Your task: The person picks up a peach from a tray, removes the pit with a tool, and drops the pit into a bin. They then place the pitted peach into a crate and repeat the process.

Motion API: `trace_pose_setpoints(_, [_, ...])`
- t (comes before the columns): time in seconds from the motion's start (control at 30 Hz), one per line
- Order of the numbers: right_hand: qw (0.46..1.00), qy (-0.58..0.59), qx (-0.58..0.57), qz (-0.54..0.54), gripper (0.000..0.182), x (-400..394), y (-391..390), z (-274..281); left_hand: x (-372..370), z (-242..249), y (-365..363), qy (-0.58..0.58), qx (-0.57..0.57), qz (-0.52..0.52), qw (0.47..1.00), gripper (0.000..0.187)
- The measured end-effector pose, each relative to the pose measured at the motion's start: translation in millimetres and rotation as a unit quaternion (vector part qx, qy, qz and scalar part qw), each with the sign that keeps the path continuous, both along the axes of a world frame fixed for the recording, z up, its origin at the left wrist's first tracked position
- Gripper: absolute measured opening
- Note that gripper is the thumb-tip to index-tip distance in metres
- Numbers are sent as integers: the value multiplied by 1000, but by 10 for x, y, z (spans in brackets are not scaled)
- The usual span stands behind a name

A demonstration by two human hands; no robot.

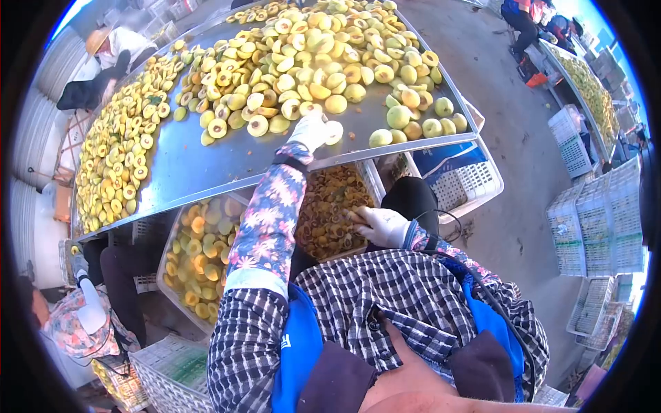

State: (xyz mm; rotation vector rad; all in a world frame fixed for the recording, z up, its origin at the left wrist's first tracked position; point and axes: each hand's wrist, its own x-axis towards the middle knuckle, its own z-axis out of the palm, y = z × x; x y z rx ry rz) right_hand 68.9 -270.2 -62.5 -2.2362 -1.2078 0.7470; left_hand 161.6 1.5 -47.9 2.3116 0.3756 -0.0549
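My left hand, in a white glove and floral sleeve, is over the near edge of the metal table. Its fingers are closed at a pale peach half, among other halves. My right hand, also white-gloved, is lower down, above the right side of a crate of brown peach pits and scraps. Its fingers curl with brownish tips; what they hold, if anything, I cannot make out. Cut peach halves with reddish hollows are heaped on the table, and whole greenish peaches sit near its right corner.
A crate of yellow peach halves stands under the table's front edge, left of my knees. White crates are under the right corner. Co-workers sit at the left and far left. Stacked crates and another fruit table are at the right.
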Motion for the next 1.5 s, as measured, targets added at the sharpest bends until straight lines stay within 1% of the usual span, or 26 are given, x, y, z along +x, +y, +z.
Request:
trace_pose_setpoints(0.03, [1000,14,24,-9,35,34,-14,20,-117,66,-19,0,-142,33,989,41])
trace_pose_setpoints(0.07, [995,20,96,-15,38,26,-28,100,-191,64,-19,-41,-200,68,977,38])
trace_pose_setpoints(0.1, [990,13,137,-9,42,27,-20,208,-293,48,-24,-102,-377,113,914,36])
trace_pose_setpoints(0.13, [984,9,175,-1,46,18,2,271,-487,148,-79,-159,-539,156,812,34])
trace_pose_setpoints(0.17, [977,30,213,8,50,29,25,220,-661,244,-113,-204,-645,126,725,32])
trace_pose_setpoints(0.2, [967,-18,254,24,49,55,61,212,-811,249,-61,-203,-724,88,653,30])
trace_pose_setpoints(0.27, [977,-59,204,-20,46,62,155,415,-1051,415,-213,-255,-737,105,618,27])
trace_pose_setpoints(0.3, [962,-49,265,-46,41,64,233,472,-1130,469,-272,-260,-734,112,617,27])
trace_pose_setpoints(0.33, [963,-27,257,-70,37,72,298,588,-1191,510,-333,-274,-747,147,589,30])
trace_pose_setpoints(0.37, [953,-71,286,-64,37,85,364,692,-1233,541,-393,-285,-758,179,559,34])
trace_pose_setpoints(0.4, [940,-116,314,-60,36,93,431,759,-1262,559,-446,-287,-758,182,557,34])
trace_pose_setpoints(0.6, [916,-180,352,-69,36,115,685,817,-1316,661,-642,-363,-640,179,653,43])
trace_pose_setpoints(0.7, [908,-226,342,-82,34,68,740,779,-1288,604,-709,-389,-624,184,653,45])
trace_pose_setpoints(0.8, [934,-169,305,-78,32,-25,732,807,-1309,692,-824,-394,-610,220,651,48])
trace_pose_setpoints(1.07, [955,-180,235,-27,33,-35,653,807,-1376,622,-753,-369,-551,224,714,44])
trace_pose_setpoints(1.13, [947,-72,313,-15,32,31,664,648,-1383,593,-684,-353,-548,214,728,43])
trace_pose_setpoints(1.17, [946,-72,315,-15,32,71,666,602,-1407,587,-639,-326,-524,191,763,42])
trace_pose_setpoints(1.2, [955,17,297,-4,31,139,669,553,-1407,569,-595,-296,-499,168,797,42])
trace_pose_setpoints(1.23, [955,108,274,7,29,192,668,519,-1392,529,-561,-299,-519,157,785,43])
trace_pose_setpoints(1.27, [951,239,195,-6,29,203,618,794,-1393,544,-623,-295,-519,159,786,43])
trace_pose_setpoints(1.33, [901,406,151,-26,28,246,579,983,-1372,587,-791,-448,-515,183,708,45])
trace_pose_setpoints(1.37, [897,418,132,-54,32,223,609,963,-1358,470,-756,-463,-470,173,731,43])
trace_pose_setpoints(1.4, [896,419,135,-56,32,215,640,864,-1354,443,-732,-461,-470,170,733,43])
trace_pose_setpoints(1.43, [958,239,158,-15,32,189,683,805,-1354,445,-716,-418,-497,214,730,42])
trace_pose_setpoints(1.47, [983,50,173,26,33,175,704,765,-1355,438,-705,-372,-521,258,723,40])
trace_pose_setpoints(1.5, [986,48,154,30,34,192,668,748,-1357,420,-690,-370,-523,258,723,40])
